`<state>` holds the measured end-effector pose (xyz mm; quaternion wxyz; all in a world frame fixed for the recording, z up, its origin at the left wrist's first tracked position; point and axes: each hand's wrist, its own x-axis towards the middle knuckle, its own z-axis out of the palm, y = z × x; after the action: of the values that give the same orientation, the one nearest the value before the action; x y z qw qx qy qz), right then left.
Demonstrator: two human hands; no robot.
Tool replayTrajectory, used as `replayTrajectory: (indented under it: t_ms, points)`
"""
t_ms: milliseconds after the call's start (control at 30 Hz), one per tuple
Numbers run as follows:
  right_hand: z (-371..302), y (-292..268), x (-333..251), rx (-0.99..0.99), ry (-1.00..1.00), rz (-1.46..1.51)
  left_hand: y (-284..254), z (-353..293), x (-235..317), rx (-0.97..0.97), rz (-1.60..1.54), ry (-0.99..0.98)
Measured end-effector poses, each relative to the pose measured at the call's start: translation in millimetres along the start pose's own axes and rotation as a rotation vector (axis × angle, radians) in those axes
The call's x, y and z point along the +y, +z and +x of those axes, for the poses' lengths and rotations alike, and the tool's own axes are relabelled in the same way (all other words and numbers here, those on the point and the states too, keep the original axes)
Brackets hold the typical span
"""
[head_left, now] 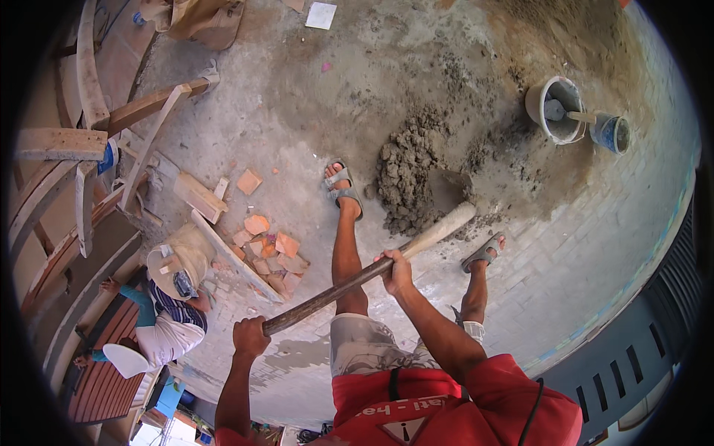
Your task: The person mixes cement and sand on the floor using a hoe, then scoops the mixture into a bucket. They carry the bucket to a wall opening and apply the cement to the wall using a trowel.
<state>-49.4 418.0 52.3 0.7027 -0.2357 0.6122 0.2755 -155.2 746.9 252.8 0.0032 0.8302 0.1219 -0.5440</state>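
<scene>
Both my hands are closed on the long wooden handle (320, 299) of a hoe. My left hand (251, 337) wraps the butt end of the handle, at the lower left. Farther along the shaft, my right hand (397, 272) grips it near the middle. The handle slants up to the right and turns paler towards its far end. There the grey hoe blade (448, 189) rests against a heap of wet mortar (407, 172), with its lower edge partly hidden. The mortar lies lumpy on the concrete floor between and ahead of my sandalled feet.
Broken orange tiles (271, 256) lie beside a wooden board (234, 253) on the left. A white bucket (534, 104) and a smaller pail (613, 134) stand at the right. Timber frames (89, 149) crowd the left, where another person (167, 331) sits by a bucket (197, 249).
</scene>
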Motion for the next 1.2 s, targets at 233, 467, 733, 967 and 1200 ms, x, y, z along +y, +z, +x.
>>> replayTrajectory:
  t_ms: [233,467,733,967,1200]
  points:
    - [26.9,14.1,-75.9,0.148,-0.123,-0.195,7.3,-10.1,107.4,-0.291,-0.346,0.015]
    - [63.3,155.0,-300.5,-0.016,-0.600,-0.549,-104.9,104.4,297.8,-0.204,-0.935,0.341]
    - [131.9,214.6,-368.2,0.417,-0.952,-1.551,-175.4,155.0,405.6,-0.223,-1.556,0.439]
    - [143.4,116.7,-259.3,0.486,-0.408,-1.433,-81.2,7.6,334.4,-0.490,-1.579,0.171]
    - [63.7,18.9,-87.2,0.261,-0.365,-0.743,13.5,-60.2,186.4,-0.355,-0.984,0.144]
